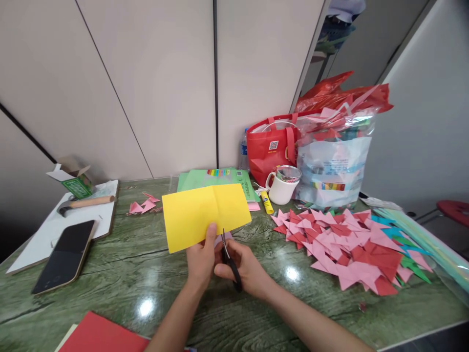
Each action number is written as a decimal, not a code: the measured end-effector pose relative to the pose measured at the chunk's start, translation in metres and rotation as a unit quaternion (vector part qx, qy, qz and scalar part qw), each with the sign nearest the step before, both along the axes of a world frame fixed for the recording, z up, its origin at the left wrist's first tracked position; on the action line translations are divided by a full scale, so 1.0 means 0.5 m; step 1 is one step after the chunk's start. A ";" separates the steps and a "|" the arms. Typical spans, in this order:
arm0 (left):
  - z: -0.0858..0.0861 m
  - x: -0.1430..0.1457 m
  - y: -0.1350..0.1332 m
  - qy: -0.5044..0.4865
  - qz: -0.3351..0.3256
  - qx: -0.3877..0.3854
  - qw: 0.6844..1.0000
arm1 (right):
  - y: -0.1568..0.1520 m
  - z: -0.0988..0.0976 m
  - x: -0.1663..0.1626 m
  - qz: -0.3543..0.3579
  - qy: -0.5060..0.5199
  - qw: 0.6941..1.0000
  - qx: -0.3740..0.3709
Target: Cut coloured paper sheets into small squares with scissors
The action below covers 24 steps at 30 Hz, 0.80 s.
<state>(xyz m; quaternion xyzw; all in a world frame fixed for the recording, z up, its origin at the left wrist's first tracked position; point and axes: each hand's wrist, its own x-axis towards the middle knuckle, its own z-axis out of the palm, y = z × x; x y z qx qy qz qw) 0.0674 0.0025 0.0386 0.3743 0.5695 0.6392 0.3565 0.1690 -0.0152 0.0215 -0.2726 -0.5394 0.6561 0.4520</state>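
Observation:
A yellow sheet of paper [190, 210] with a crease down its middle is held up above the table. My left hand [201, 259] grips its lower edge, thumb on the near face and the other fingers hidden behind. In my right hand [245, 269] are scissors [227, 256] with black handles, fingers wrapped round the loops. Their blades point up at the paper's lower edge, close to the crease and just right of my left thumb. Whether the blades have cut into the paper I cannot tell.
Folded pink and red paper pieces [351, 244] are heaped at the right. Behind stand a white mug [281, 190], a glue stick [267, 202], a red bag [269, 151] and a clear plastic bag [330, 166]. At left lie a phone [66, 256] and hammer [86, 203]; red paper [98, 335] lies in front.

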 end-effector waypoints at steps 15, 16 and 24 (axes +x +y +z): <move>-0.011 0.013 -0.011 0.024 0.007 -0.005 1.000 | -0.006 -0.003 -0.001 -0.017 0.015 1.000 -0.014; -0.011 0.014 -0.011 0.024 0.011 0.000 1.000 | -0.006 -0.004 -0.002 -0.018 0.016 1.000 -0.014; -0.013 0.018 -0.013 0.011 0.013 0.009 1.000 | -0.007 -0.003 -0.001 -0.019 0.003 1.000 -0.013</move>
